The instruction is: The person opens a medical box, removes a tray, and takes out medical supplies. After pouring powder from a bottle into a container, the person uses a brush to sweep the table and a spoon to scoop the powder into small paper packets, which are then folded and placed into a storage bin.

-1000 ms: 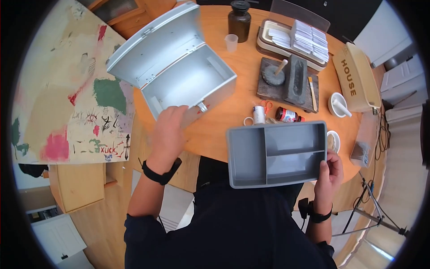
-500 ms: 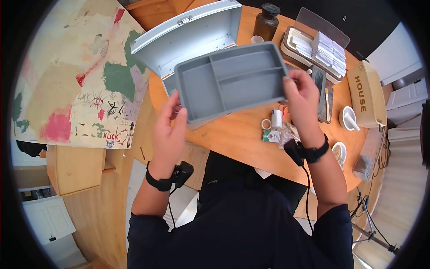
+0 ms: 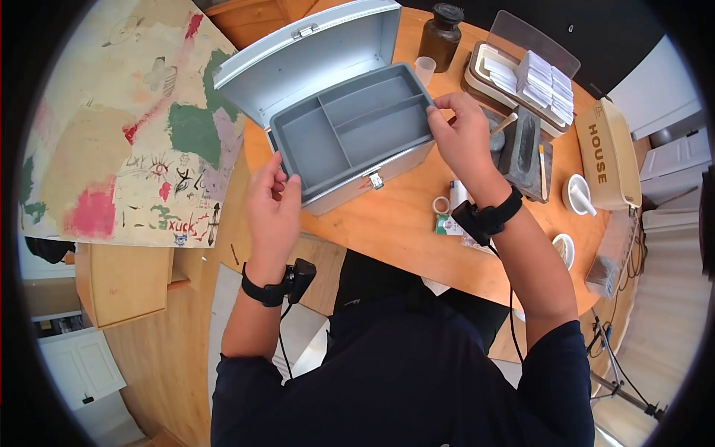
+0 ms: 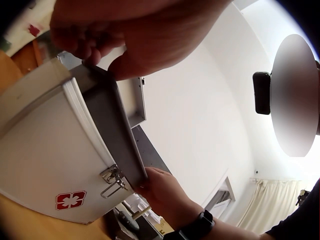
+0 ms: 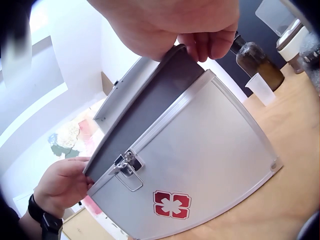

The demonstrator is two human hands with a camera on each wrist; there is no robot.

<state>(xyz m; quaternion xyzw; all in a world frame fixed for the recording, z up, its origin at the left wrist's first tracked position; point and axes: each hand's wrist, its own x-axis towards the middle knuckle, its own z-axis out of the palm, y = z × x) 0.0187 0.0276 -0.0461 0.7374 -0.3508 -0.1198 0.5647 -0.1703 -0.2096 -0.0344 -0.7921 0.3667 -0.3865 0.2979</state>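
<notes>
A grey three-compartment tray sits partly inside the mouth of a silver metal first-aid box, its rim still above the box's edge. The box stands with its lid raised. At the tray's left end, my left hand pinches the rim between thumb and fingers. My right hand pinches the opposite end, thumb on the near side and fingers beyond the rim in the right wrist view. A metal latch hangs on the box front above a red and white emblem.
Behind the box are a dark bottle and a small plastic cup. To the right lie a stone slab, a white mortar, a tape roll and a beige HOUSE box. A painted board stands left.
The right hand brought the tray from near the body up over the box. The left hand left the box edge and took the tray's left end. Both lowered it into the box's mouth.
</notes>
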